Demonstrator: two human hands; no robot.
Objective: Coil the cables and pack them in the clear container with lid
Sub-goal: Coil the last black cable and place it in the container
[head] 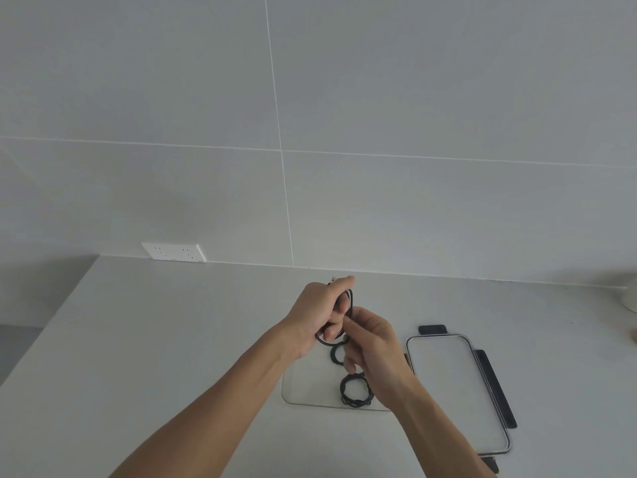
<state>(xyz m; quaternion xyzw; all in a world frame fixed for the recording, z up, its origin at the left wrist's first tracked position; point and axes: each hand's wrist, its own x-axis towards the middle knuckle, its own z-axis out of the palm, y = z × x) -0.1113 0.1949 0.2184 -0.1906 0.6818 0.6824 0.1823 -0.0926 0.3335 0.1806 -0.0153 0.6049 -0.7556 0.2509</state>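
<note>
Head view, looking forward and down over a pale grey countertop (155,339) that meets a wall of large grey tiles (413,98) with thin light joints; a white wall socket (174,252) sits just above the counter's back edge at 10 o'clock from the hands, and the edge of a pale rounded object (630,300), too cropped to identify, shows at the far 3 o'clock margin. Both forearms reach in from the bottom of the frame and meet above the counter near its centre. The left hand (319,313) is curled around a loop of black cable (350,301), with its index finger extended at 12 o'clock and the loop passing between its fingers. The right hand (370,339), just beside and touching the left at 4 o'clock, pinches the same cable with thumb and fingertips. Directly below the hands, at 6 o'clock, stands the clear container (293,391), open, its rim partly hidden by both wrists. Inside it lie two coiled black cables: one coil (337,354) just under the hands and a second coil (356,391) nearer the camera, against the right forearm. At 4 o'clock from the hands, beside the container, lies the lid (455,384), a clear panel with a light rim and dark clasps along its far, right and near edges.
</note>
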